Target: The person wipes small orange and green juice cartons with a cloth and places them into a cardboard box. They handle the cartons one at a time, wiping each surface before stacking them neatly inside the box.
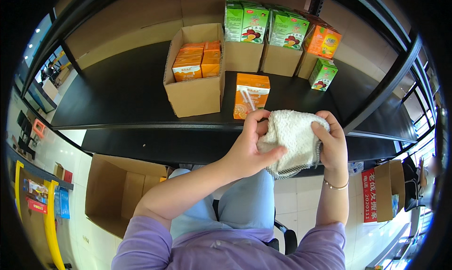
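Observation:
A folded white fluffy cloth (pixel 297 139) with a checked edge is held between both my hands in front of the shelf edge. My left hand (pixel 254 145) grips its left side with the fingers curled and the thumb across its lower front. My right hand (pixel 330 143) holds the right side, thumb pressed on its face. Just behind the cloth an orange drink carton (pixel 250 86) with an attached straw stands upright on the black shelf (pixel 108 96).
A cardboard box (pixel 195 98) of orange cartons stands behind at left. Boxes with green cartons (pixel 285 32) and orange cartons (pixel 324 39) line the back, beside a single green carton (pixel 322 74). An open cardboard box (pixel 108 190) lies low at left; a shelf post (pixel 381 79) rises at right.

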The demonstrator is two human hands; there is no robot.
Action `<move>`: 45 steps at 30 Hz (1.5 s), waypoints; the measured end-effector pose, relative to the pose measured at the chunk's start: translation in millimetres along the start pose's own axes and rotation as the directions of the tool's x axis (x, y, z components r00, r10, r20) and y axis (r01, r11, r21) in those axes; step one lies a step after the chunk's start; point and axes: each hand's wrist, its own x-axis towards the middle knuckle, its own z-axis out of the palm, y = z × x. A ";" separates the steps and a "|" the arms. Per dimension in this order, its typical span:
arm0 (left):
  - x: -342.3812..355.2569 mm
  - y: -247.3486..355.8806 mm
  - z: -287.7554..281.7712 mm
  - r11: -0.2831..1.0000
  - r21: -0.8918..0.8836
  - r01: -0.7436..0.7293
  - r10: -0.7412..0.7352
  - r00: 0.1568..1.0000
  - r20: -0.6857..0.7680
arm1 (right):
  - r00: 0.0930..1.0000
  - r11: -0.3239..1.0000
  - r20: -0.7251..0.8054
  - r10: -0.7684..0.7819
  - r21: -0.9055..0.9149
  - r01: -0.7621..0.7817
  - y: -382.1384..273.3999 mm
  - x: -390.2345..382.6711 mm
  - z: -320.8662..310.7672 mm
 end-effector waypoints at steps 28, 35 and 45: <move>-27.2 24.9 -70.4 0.860 0.239 0.451 -0.430 0.893 -0.137 | 0.843 0.762 0.518 -0.146 -0.485 0.430 11.2 -31.4 110.7; -22.8 37.5 -65.6 0.824 0.447 0.349 -0.459 0.873 0.165 | 0.935 0.737 0.287 -0.209 -0.583 0.343 15.3 -19.1 76.8; -9.4 30.1 -54.9 0.834 0.476 0.278 -0.418 0.882 0.217 | 0.717 0.881 0.529 0.453 -0.142 -0.452 41.2 -35.7 27.2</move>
